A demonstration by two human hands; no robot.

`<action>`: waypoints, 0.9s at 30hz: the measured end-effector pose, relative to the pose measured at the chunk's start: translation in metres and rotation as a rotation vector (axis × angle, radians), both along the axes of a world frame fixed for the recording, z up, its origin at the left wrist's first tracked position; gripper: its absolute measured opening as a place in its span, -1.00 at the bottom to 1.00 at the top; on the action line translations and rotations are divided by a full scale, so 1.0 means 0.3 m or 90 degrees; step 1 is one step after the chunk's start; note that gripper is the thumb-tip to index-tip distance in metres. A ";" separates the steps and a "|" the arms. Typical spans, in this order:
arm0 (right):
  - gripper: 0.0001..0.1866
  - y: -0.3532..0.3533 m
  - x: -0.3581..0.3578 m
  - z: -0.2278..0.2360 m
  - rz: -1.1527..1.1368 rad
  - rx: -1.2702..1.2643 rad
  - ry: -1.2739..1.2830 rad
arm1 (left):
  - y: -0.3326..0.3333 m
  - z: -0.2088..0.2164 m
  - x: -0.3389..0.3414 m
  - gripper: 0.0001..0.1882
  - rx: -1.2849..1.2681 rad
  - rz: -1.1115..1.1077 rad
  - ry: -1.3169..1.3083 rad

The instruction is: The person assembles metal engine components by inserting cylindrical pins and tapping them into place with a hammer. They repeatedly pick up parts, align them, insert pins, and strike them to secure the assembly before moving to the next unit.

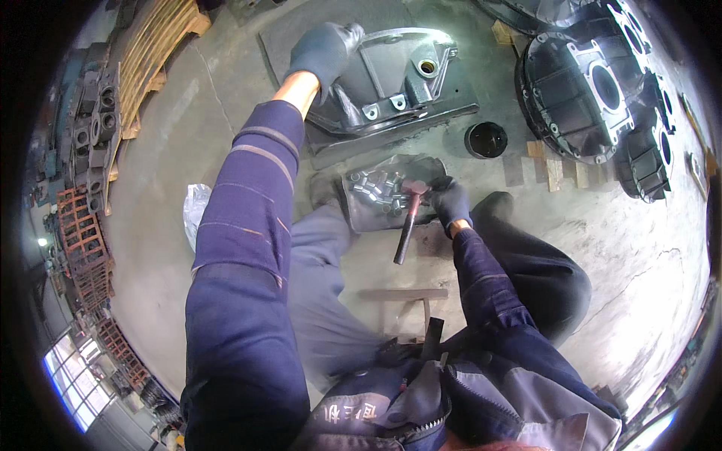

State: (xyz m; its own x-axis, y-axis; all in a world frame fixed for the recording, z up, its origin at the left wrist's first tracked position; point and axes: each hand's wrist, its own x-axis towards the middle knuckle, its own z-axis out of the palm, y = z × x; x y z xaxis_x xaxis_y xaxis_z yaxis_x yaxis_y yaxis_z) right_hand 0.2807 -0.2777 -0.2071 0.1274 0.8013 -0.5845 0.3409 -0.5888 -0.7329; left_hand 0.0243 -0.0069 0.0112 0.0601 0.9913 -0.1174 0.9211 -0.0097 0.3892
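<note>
My left hand (pixel 325 54), in a dark glove, is closed at the upper left of a large grey metal casting (pixel 387 75); what its curled fingers hold, if anything, is hidden. The casting has a curved rim, lugs and a round bore, and lies on a dark flat sheet. My right hand (pixel 450 201), also gloved, is at the right rim of a shallow metal tray (pixel 368 219), its fingers bent inward beside a hammer head. That hammer (pixel 410 218) rests across the tray, its handle sticking out toward me. Several small silvery cylindrical parts (pixel 380 188) lie inside the tray.
Right of the casting stands a dark round can (pixel 486 140). Large dark housings (pixel 575 98) sit on wood blocks farther right. A wooden pallet (pixel 162 52) and rusty racks (pixel 79 229) line the left. Clear plastic (pixel 196 207) lies by my left arm. My legs flank the tray.
</note>
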 end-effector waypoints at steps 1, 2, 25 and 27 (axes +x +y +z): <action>-0.68 0.007 0.001 -0.025 -0.004 -0.019 0.014 | 0.001 -0.001 -0.001 -0.41 0.008 0.001 0.005; -0.66 0.014 0.001 -0.043 -0.005 -0.042 0.018 | 0.001 -0.003 -0.002 -0.41 0.012 0.000 0.010; -0.58 0.145 -0.145 -0.094 -0.232 -0.105 0.319 | -0.039 -0.026 -0.039 -0.53 0.058 -0.034 -0.015; -0.59 0.192 -0.179 -0.072 -0.274 -0.131 0.381 | -0.042 -0.026 -0.046 -0.58 0.088 -0.080 -0.061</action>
